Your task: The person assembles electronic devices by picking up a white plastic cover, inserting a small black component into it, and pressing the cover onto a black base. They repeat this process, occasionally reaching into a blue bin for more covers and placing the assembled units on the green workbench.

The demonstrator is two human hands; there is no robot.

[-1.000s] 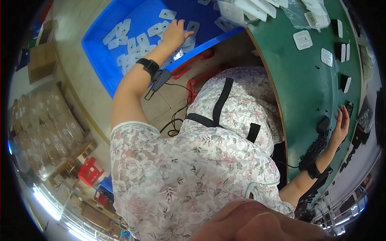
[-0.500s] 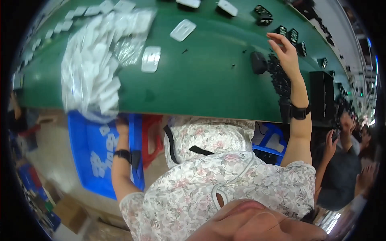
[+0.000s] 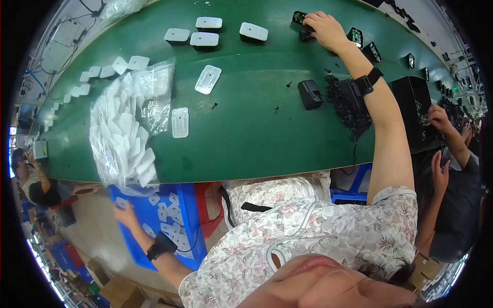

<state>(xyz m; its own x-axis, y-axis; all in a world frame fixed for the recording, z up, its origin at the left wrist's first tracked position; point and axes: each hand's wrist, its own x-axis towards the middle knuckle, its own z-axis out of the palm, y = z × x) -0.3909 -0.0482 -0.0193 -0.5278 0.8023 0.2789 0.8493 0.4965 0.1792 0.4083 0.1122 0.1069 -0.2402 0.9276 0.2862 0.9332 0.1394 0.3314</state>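
My left hand (image 3: pixel 125 213) is over the left side of a blue bin (image 3: pixel 194 210), its fingers closed around what looks like a small white plastic piece (image 3: pixel 121 201). Similar white pieces (image 3: pixel 169 213) lie in the bin. Far out over the green table, my right hand (image 3: pixel 324 30) has its fingers curled down on a black plastic housing (image 3: pixel 306 35), mostly hidden beneath them. Just beyond it sits another black housing with a circuit board (image 3: pixel 299 18). Two white covers (image 3: pixel 208 79) lie loose toward the middle-left, one nearer the edge.
A clear bag of white covers (image 3: pixel 123 133) overhangs the table's front left edge. White-topped black housings (image 3: pixel 204 39) stand at the far side. A pile of black screws (image 3: pixel 339 102), a black device (image 3: pixel 310 94) and a black box (image 3: pixel 413 110) are to the right. A co-worker's hand (image 3: pixel 438 118) is beside the box.
My right hand has gone from hovering open near the screws to the housing farther away. My left hand has shifted left across the bin. The whole view has also shifted.
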